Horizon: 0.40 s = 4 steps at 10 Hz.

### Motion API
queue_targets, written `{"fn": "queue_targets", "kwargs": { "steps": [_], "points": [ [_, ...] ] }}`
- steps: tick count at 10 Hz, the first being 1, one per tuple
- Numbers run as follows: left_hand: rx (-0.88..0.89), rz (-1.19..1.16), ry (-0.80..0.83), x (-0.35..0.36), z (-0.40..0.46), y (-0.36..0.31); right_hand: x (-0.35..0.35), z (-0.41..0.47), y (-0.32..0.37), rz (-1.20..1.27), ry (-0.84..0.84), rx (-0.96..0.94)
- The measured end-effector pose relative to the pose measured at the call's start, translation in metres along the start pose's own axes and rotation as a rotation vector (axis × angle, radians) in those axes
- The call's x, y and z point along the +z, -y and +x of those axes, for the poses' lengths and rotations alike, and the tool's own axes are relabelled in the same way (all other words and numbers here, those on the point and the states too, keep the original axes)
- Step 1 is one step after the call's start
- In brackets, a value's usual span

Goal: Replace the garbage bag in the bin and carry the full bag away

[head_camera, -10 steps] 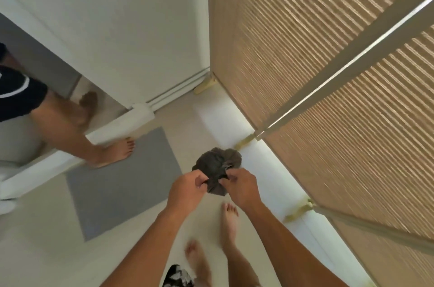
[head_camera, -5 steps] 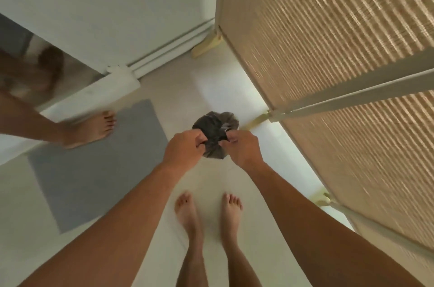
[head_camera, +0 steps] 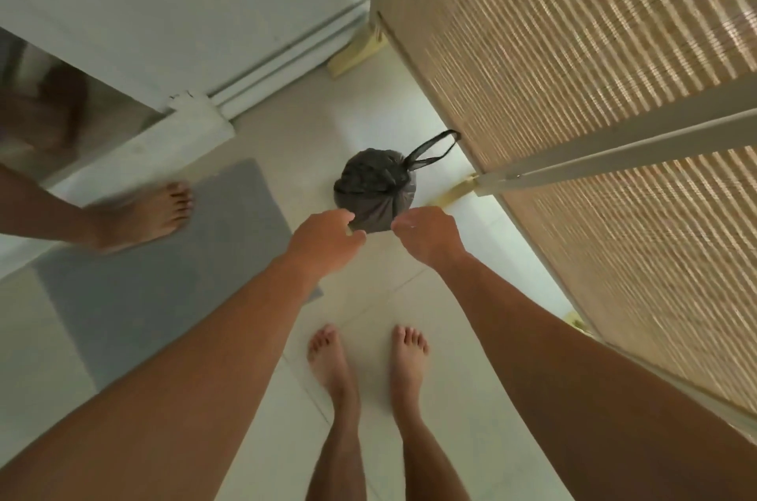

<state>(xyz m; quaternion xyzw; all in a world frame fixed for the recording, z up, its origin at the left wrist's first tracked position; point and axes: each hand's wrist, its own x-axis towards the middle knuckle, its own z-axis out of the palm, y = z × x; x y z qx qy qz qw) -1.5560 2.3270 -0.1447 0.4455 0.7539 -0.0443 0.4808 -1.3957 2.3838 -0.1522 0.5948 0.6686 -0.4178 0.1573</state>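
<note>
- Leftmost, another person's bare foot (head_camera: pixel 145 214) on the grey mat (head_camera: pixel 135 275).
- left hand (head_camera: pixel 325 240) curled, fingertips pinching lower left edge of the dark garbage bag (head_camera: pixel 375 191).
- bag bunched, held out in front above the pale tile floor (head_camera: pixel 450 398), drawstring loop (head_camera: pixel 436 148) sticking out toward upper right.
- right hand (head_camera: pixel 428 236) pinching bag's lower right edge.
- own bare feet (head_camera: pixel 368 361) below.
- woven slatted door (head_camera: pixel 594 91) at right.

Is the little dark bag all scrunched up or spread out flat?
Scrunched up. The dark bag is a crumpled ball with one handle loop sticking out, pinched between the left hand and right hand.
</note>
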Motion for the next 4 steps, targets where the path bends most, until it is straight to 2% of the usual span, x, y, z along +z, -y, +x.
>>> {"fn": "queue_targets", "kwargs": {
  "steps": [1,2,4],
  "points": [
    [-0.012,0.014,-0.021,-0.017,-0.018,-0.012,-0.018,-0.014,0.008,-0.084,0.096,0.054],
    [-0.025,0.015,-0.048,-0.041,-0.044,-0.026,-0.045,-0.038,0.02,-0.01,0.115,0.133],
    [0.019,0.028,-0.135,-0.096,-0.114,-0.064,-0.11,-0.105,0.05,-0.046,0.023,0.077]
  ]
}}
